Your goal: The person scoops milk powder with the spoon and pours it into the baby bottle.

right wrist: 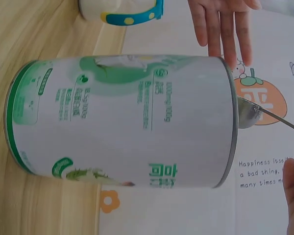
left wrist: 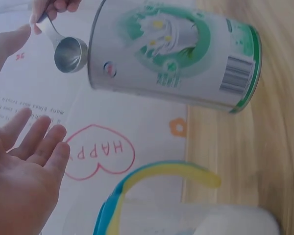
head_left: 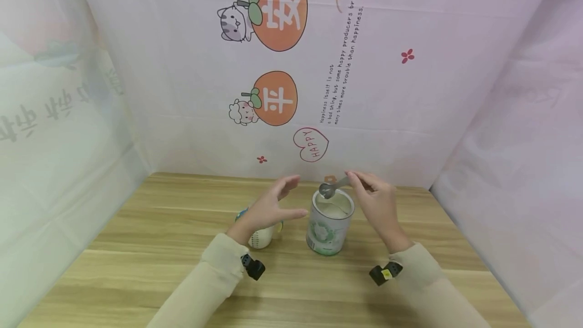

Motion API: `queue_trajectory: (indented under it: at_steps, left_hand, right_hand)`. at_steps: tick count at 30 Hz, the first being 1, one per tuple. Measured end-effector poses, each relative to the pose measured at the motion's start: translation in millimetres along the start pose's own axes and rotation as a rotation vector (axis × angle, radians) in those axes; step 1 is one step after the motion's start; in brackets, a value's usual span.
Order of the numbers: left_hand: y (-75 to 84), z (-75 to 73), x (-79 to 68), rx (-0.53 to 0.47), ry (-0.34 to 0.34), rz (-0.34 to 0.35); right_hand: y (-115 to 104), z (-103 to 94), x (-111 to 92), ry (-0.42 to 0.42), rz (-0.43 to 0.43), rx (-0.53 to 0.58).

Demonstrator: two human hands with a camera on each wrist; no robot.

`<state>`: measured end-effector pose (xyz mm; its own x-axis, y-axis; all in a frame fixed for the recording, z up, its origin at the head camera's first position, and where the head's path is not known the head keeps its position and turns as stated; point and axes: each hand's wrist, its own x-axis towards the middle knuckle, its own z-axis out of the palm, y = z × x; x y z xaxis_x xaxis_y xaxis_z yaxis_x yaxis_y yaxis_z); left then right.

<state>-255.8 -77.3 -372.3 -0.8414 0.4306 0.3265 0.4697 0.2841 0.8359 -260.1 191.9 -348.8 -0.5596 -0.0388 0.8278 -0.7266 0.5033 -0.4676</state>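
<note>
With my right hand point(head_left: 379, 210) I pinch the handle of a metal measuring spoon point(head_left: 327, 190). Its round bowl sits over the rim of an open milk powder can point(head_left: 329, 231), which stands upright with pale powder inside. White with green print, the can fills much of the right wrist view. My left hand point(head_left: 268, 206) is held in the air left of the can, fingers and thumb spread, holding nothing. Below and partly behind it stands a bottle point(head_left: 261, 238) with white contents; its blue and yellow handle point(left wrist: 171, 169) shows in the left wrist view.
The can and bottle stand on a wooden table point(head_left: 291, 287). A white printed cloth point(head_left: 373, 115) hangs close behind the table, and more cloth hangs along both sides.
</note>
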Motion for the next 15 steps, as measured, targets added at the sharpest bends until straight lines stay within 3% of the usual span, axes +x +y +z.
queue_trajectory:
  at_steps: [8,15]
  left_hand:
    - [-2.5,18.5,6.7,-0.012,-0.035,-0.041]
    - [-8.6,34.2,10.9,-0.023,-0.025,-0.065]
  right_hand:
    - [14,-9.7,-5,-0.059,0.028,-0.049]
    - [22,-8.6,-10,-0.128,0.031,-0.132]
